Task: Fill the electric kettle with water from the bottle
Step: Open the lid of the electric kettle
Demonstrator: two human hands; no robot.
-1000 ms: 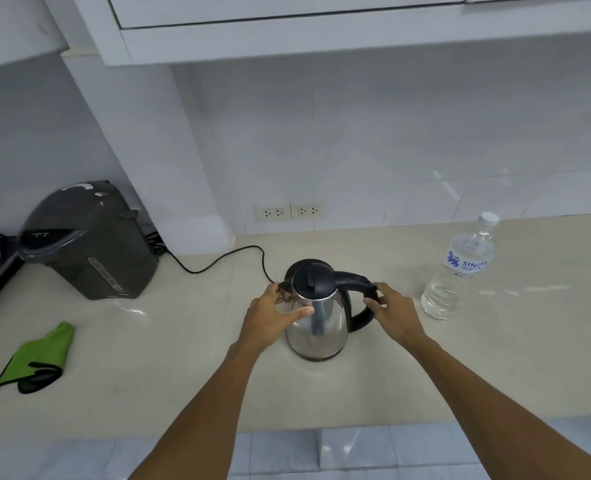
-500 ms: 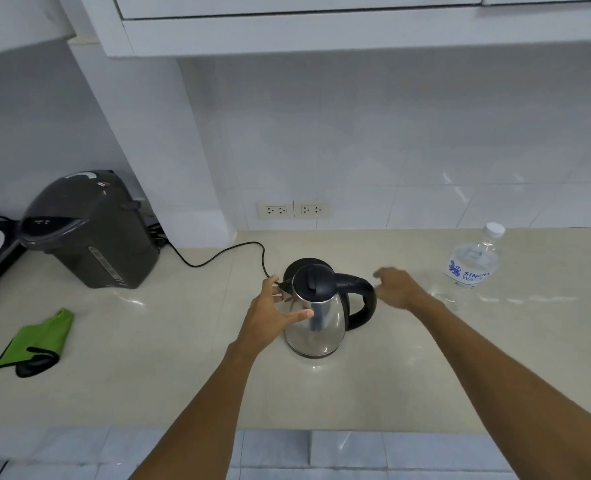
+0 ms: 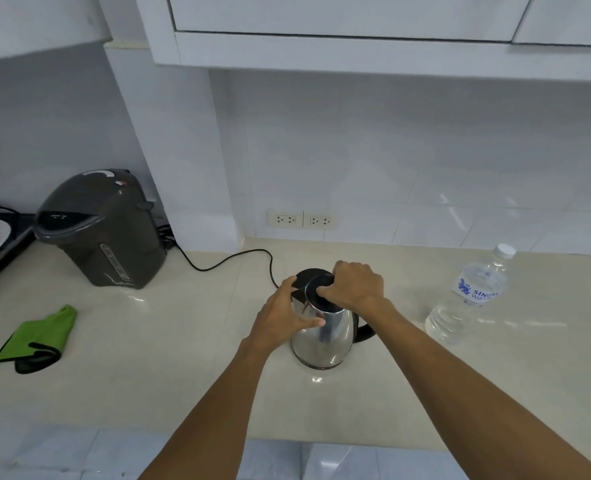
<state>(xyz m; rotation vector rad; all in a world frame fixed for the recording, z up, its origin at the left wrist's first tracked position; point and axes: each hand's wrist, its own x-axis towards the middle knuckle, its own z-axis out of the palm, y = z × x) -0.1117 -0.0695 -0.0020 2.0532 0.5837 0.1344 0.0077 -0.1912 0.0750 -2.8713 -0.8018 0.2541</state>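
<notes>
White tiled wall [image 3: 425, 161], beige countertop [image 3: 148, 375]

Left grip [image 3: 280, 317], right grip [image 3: 354, 284] curled.

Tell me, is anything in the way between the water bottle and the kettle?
No. The counter between the bottle and the kettle is bare. But the bottle's cap is on, and the right hand covers the kettle's lid.

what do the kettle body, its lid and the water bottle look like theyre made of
Kettle body: polished metal, likely stainless steel; it mirrors the counter and hands. Lid: matte black, probably plastic, with no reflections. Water bottle: clear thin plastic with a white cap; you see through it, and the lower part is ribbed.
</notes>
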